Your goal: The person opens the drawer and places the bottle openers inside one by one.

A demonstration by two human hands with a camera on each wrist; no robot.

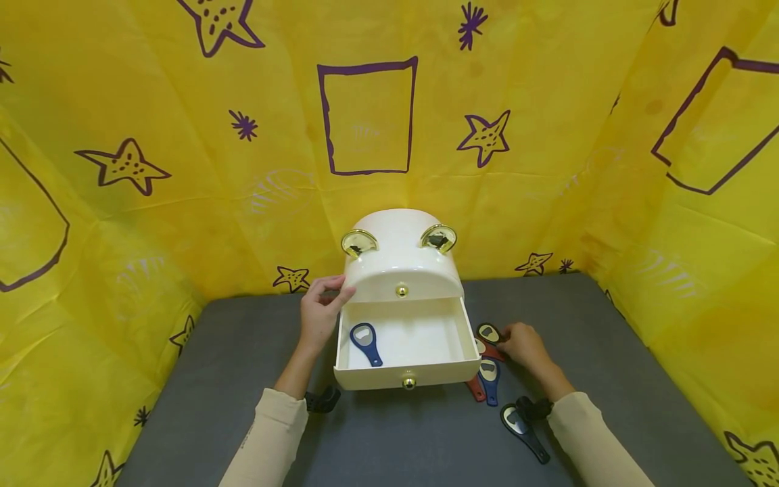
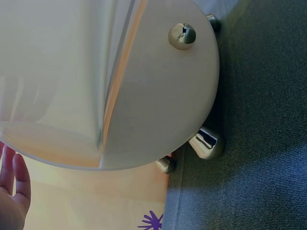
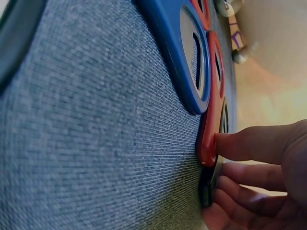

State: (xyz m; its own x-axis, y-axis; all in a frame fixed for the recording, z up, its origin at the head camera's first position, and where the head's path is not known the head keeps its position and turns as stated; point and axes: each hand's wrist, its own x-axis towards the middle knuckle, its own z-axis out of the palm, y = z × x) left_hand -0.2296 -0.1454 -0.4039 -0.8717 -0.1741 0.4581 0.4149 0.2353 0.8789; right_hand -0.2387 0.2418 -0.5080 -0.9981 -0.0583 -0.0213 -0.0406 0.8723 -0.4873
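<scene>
A cream-white drawer box (image 1: 402,250) stands with its lower drawer (image 1: 426,373) pulled out. Inside that drawer, toward its left side, lies a blue bottle opener (image 1: 372,353). My left hand (image 1: 318,316) rests its fingertips against the box's left side, fingers loosely bent. To the right of the drawer, my right hand (image 1: 525,343) pinches at the handle of a black bottle opener (image 1: 480,327) lying on the table. In the right wrist view its thumb touches the handle end of a red bottle opener (image 3: 208,139), with the other fingers at the black handle (image 3: 206,189).
Beside the drawer's right front lie another blue bottle opener (image 1: 490,389) and a second red one (image 1: 475,388). A black bottle opener (image 1: 533,443) lies nearer, by my right wrist. Yellow printed cloth (image 1: 280,223) walls the grey table (image 1: 389,439) at the back and sides.
</scene>
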